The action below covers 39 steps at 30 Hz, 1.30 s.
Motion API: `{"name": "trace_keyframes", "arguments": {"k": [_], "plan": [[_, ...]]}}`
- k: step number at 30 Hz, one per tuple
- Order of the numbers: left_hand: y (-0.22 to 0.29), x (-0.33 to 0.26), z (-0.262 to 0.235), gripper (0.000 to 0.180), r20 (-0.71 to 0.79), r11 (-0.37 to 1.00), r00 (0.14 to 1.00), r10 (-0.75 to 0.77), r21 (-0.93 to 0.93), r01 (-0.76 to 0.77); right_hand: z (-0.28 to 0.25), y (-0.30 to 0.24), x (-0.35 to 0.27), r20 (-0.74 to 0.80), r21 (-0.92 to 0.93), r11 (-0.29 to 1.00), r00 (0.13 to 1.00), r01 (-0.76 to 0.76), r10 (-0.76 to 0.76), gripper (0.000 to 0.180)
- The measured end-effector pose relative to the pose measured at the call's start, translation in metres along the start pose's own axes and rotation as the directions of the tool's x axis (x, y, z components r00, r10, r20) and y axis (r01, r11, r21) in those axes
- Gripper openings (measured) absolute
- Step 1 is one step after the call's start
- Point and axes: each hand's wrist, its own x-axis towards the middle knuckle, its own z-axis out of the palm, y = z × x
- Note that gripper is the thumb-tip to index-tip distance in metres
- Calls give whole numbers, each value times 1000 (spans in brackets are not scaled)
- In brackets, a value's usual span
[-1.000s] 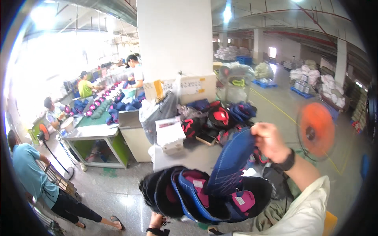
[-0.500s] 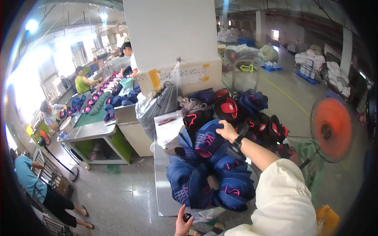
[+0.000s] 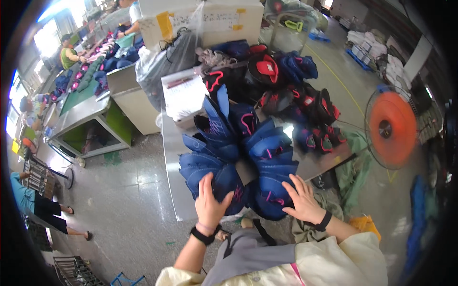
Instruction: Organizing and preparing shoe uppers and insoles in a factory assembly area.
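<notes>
Blue shoe uppers (image 3: pixel 218 126), pink-trimmed, nested in two rows on the metal table (image 3: pixel 174 195) before me. My left hand (image 3: pixel 210 202): fingers together, thumb wide, at the near end of the left row (image 3: pixel 207 167), gripping nothing. My right hand (image 3: pixel 305 202): fingers fanned, at the outer side of the right row (image 3: pixel 274 171), likewise gripping nothing; how firmly either presses, I cannot tell. Writing: marks on white paper (image 3: pixel 183 100), a pen (image 3: pixel 179 82) on it; dark characters on a pale carton (image 3: pixel 205 24), too small to read. Surface: smooth grey, black-and-red uppers (image 3: pixel 276 101) farther along. Room: grey floor (image 3: pixel 143 195); orange fan (image 3: pixel 391 128) at my right; green-topped bench (image 3: pixel 78 105) and a person in a blue top (image 3: pixel 23 195) at my left; white sacks (image 3: pixel 365 40) on a blue pallet (image 3: pixel 360 62) beyond.
</notes>
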Motion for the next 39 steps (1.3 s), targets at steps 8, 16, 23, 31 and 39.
{"name": "trace_keyframes", "arguments": {"k": [8,16,23,31,39], "plan": [[-51,29,33,62,98,981,989,114,150,-127,129,-9,-60,-276,263,918,888,-298,368,114],[-86,2,-25,57,-5,989,995,-95,-111,94,58,30,2,-414,95,964,870,-250,266,89],[-146,-55,-39,62,-98,936,943,-317,-193,294,28,66,72,-83,324,936,982,-137,172,90],[-84,-55,-71,57,-108,952,948,-298,33,303,-14,85,78,248,158,949,941,-272,229,63],[-12,49,-93,23,-157,982,988,15,187,14,-15,161,164,-186,317,932,975,176,-121,26]]}}
